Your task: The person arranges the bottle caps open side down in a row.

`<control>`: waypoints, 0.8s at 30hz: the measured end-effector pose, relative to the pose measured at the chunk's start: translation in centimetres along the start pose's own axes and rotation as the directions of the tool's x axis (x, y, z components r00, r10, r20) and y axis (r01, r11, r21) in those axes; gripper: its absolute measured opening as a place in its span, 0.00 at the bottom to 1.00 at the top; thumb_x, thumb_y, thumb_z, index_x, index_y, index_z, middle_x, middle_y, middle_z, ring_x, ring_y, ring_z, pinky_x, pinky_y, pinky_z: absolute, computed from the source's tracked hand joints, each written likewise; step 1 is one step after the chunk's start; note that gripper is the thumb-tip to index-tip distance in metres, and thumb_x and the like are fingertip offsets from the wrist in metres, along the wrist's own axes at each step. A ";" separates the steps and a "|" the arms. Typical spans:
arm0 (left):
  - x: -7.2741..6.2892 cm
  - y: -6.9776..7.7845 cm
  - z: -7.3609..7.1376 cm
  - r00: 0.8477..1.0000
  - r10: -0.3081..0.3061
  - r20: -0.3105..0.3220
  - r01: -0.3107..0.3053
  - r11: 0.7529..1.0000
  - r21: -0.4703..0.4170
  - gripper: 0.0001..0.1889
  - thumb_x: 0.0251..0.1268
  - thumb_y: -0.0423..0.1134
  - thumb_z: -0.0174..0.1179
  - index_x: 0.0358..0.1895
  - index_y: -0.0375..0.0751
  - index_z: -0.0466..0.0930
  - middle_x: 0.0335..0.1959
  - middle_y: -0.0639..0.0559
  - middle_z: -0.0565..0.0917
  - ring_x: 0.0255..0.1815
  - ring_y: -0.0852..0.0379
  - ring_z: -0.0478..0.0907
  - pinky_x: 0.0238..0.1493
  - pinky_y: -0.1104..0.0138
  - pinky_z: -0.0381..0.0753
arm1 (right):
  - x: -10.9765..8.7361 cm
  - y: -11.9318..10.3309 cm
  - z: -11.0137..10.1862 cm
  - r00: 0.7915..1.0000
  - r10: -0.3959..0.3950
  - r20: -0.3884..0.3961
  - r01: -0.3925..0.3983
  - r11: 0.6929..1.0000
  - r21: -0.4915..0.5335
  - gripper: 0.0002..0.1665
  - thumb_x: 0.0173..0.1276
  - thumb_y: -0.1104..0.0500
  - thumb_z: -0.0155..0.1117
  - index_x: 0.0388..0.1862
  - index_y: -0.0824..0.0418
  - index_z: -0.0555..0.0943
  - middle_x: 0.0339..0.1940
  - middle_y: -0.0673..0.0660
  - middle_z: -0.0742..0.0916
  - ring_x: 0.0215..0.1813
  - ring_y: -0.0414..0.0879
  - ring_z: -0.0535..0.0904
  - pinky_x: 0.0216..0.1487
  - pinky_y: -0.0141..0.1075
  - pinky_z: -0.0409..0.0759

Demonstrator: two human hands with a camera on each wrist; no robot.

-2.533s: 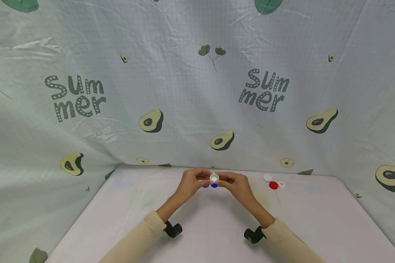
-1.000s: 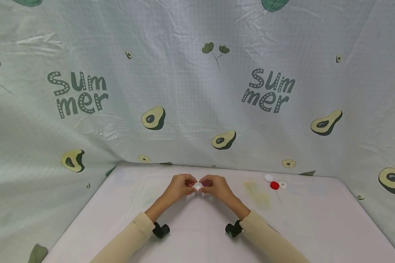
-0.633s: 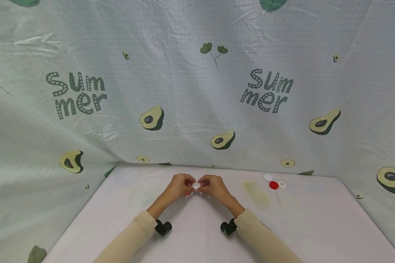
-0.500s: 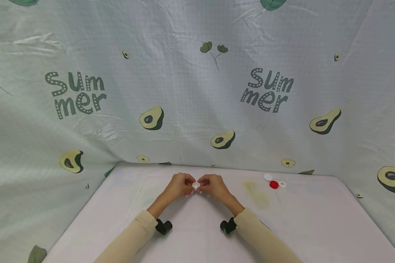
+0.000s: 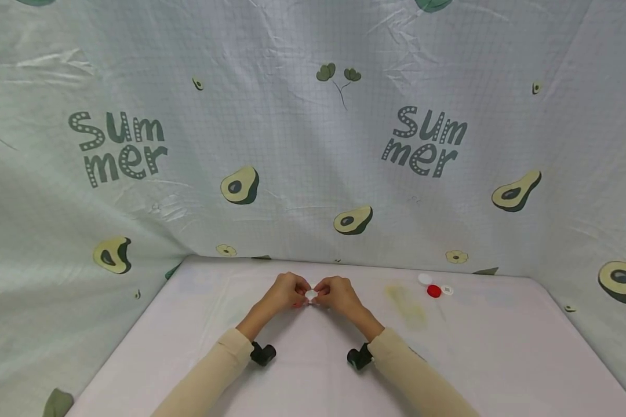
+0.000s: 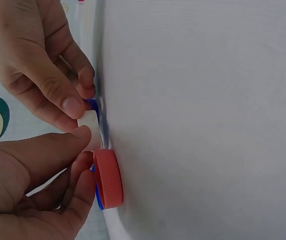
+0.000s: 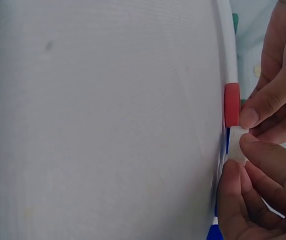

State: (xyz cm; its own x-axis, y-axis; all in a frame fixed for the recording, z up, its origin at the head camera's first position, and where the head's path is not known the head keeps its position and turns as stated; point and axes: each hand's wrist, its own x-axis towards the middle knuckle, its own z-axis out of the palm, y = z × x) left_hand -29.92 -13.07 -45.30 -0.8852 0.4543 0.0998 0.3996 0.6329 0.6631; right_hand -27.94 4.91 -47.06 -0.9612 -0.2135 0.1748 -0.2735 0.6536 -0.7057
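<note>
Both hands meet over the far middle of the table. A small white bottle cap [image 5: 310, 295] is pinched between them, with my left hand [image 5: 286, 291] on one side and my right hand [image 5: 338, 294] on the other. In the left wrist view, the white cap shows edge-on between the two thumbs. Close by the left fingertips stands a red ridged bottle cap [image 6: 109, 178], a blue cap [image 6: 100, 195] behind it. More blue shows past the right fingers, and another blue cap [image 7: 215, 232] lies at the bottom of the right wrist view. The hands partly hide these caps.
To the right on the white table [image 5: 490, 347] lie a white cap [image 5: 425, 279], a red cap [image 5: 434, 291] and a white ring-like cap [image 5: 447, 290]. A printed curtain [image 5: 292, 133] rises behind the table's far edge.
Both hands have come left and down with the white cap, which faced the camera with its hollow side at first. Over the last half second they have barely moved.
</note>
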 end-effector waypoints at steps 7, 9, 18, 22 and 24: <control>0.0 0.1 0.5 1.000 -0.019 -0.013 0.019 1.000 0.000 0.10 0.50 0.21 0.73 0.37 0.31 0.88 0.25 0.51 0.83 0.27 0.62 0.74 0.26 0.74 0.73 | -0.2 -0.2 0.0 1.000 0.027 0.007 -0.027 1.000 0.008 0.09 0.57 0.67 0.78 0.36 0.67 0.88 0.25 0.53 0.88 0.23 0.35 0.77 0.24 0.26 0.74; 0.0 0.1 0.6 1.000 -0.022 -0.015 0.022 1.000 -0.006 0.10 0.50 0.20 0.73 0.37 0.31 0.88 0.25 0.51 0.83 0.27 0.62 0.74 0.25 0.74 0.73 | -0.2 -0.2 0.0 0.999 0.031 0.010 -0.031 1.000 0.002 0.09 0.57 0.67 0.78 0.37 0.67 0.88 0.25 0.53 0.88 0.24 0.35 0.77 0.25 0.26 0.75; -0.5 0.3 0.6 0.999 -0.005 -0.046 0.005 1.000 0.004 0.10 0.54 0.20 0.70 0.41 0.28 0.86 0.28 0.48 0.82 0.31 0.58 0.76 0.30 0.70 0.78 | -0.4 0.2 -0.5 0.998 0.036 0.042 -0.038 0.998 0.044 0.09 0.62 0.67 0.74 0.42 0.67 0.88 0.29 0.52 0.88 0.29 0.37 0.81 0.30 0.28 0.80; -0.8 1.3 0.8 0.995 0.059 -0.080 -0.054 0.997 0.055 0.11 0.57 0.21 0.67 0.45 0.26 0.85 0.37 0.44 0.84 0.39 0.52 0.80 0.41 0.62 0.83 | -1.1 0.6 -2.1 0.998 -0.034 0.056 0.031 0.998 0.060 0.11 0.65 0.66 0.72 0.46 0.67 0.87 0.35 0.54 0.90 0.36 0.42 0.86 0.37 0.32 0.84; -0.9 2.1 1.1 0.992 0.091 -0.082 -0.086 0.994 0.072 0.11 0.59 0.21 0.66 0.45 0.26 0.85 0.39 0.41 0.84 0.41 0.48 0.81 0.44 0.59 0.83 | -1.6 0.9 -3.1 0.996 -0.076 0.049 0.074 0.996 0.043 0.11 0.67 0.65 0.71 0.48 0.66 0.87 0.39 0.55 0.91 0.41 0.46 0.88 0.41 0.35 0.85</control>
State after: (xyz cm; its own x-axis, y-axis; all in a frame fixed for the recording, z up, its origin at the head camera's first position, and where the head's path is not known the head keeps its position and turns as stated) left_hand -28.04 -11.44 -44.82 -0.8616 0.4572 0.2206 0.4899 0.6351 0.5972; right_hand -26.74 8.15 -45.86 -0.9345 -0.2983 0.1941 -0.3423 0.6038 -0.7199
